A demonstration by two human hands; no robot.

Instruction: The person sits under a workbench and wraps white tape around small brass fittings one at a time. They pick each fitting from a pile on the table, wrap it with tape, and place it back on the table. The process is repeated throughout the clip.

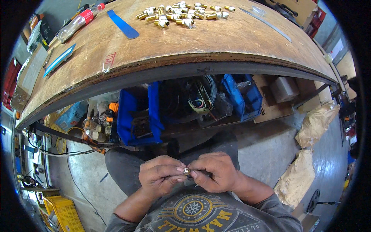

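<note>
Over my lap, my left hand (160, 174) pinches a small brass fitting (187, 171) between thumb and fingertips. From the other side my right hand (217, 172) closes thumb and forefinger on the same fitting, so much of it is hidden. On the far part of the table lies a loose group of brass fittings (184, 22), several with white wrapping around one end.
The wooden tabletop (162, 46) carries a blue strip (122, 24), a metal ruler (266, 25) and a plastic bottle (79, 24). Below stand blue bins (154, 116) and coiled wire (201, 102). Brown paper packages (295, 178) lie at right, a yellow crate (63, 212) at left.
</note>
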